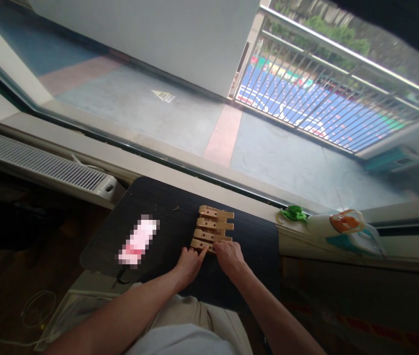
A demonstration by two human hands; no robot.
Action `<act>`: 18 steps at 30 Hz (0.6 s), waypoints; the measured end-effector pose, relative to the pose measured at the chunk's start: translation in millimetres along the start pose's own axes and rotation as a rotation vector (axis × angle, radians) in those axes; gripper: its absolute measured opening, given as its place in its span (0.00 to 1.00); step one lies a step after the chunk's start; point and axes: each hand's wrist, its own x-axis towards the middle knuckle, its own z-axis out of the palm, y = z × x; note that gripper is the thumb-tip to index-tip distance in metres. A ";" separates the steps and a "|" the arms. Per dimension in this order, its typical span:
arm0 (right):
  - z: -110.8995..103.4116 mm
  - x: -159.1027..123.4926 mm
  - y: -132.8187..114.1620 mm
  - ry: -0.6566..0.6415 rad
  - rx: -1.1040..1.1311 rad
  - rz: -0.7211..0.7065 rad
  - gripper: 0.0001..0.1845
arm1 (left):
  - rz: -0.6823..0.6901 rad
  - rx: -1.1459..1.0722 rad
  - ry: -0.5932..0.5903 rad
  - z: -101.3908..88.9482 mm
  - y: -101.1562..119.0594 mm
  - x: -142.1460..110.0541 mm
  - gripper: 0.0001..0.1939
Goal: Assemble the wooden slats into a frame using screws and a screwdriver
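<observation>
1. Wearing a pale shirt (183, 341) and beige trousers (219, 323), nearest the camera.
2. Touching the wooden rack's (212, 223) near bar with left hand (188, 267), index finger extended; cannot tell how closed the grip is.
3. Curling right hand (229, 255) over its near right corner, grip partly hidden; cannot tell whether shut.
4. Lying on the dark surface (172, 219).

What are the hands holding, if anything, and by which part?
The left hand and right hand touch the wooden rack at its strip nearest the person; whether they grip or only press it cannot be told.
</observation>
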 end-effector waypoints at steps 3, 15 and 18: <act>5.4 -0.4 2.4 -0.013 0.020 0.035 0.15 | -0.006 -0.004 0.002 1.0 0.4 0.0 0.31; 3.5 -4.0 1.4 -0.024 0.016 0.042 0.13 | -0.013 -0.014 -0.017 -3.1 0.9 -1.7 0.32; 0.2 -4.1 2.7 -0.042 -0.005 0.004 0.16 | -0.006 -0.011 -0.001 0.4 0.2 -0.8 0.32</act>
